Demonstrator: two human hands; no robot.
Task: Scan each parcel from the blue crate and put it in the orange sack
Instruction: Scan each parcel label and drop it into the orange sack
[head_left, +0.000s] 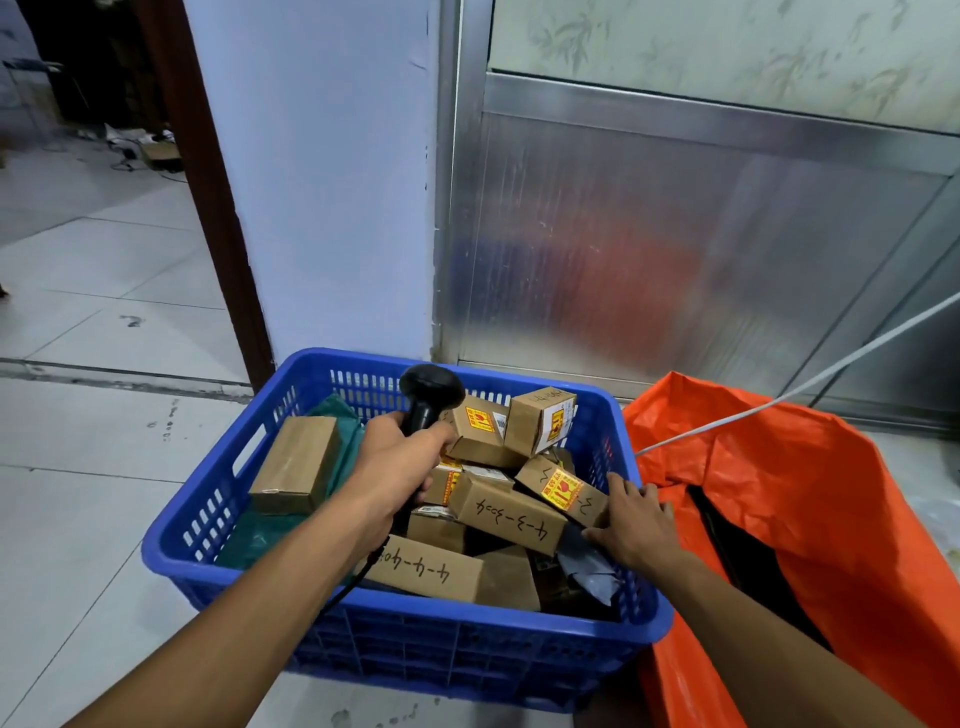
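Note:
A blue crate (218, 525) on the floor holds several brown cardboard parcels, some with yellow-and-red stickers, plus a green bag (270, 535) at its left. My left hand (395, 467) is shut on a black handheld scanner (428, 395), held over the crate's middle with its head pointing away. My right hand (634, 525) lies on the right end of a stickered parcel (563, 491) at the crate's right side, fingers curled around its edge. The orange sack (810, 499) stands right of the crate, its dark mouth open.
A white cable (779, 400) runs across the sack towards the upper right. A metal door panel (701, 249) and a pale blue wall (332, 208) rise behind the crate. Tiled floor stretches left, with a doorway into another room.

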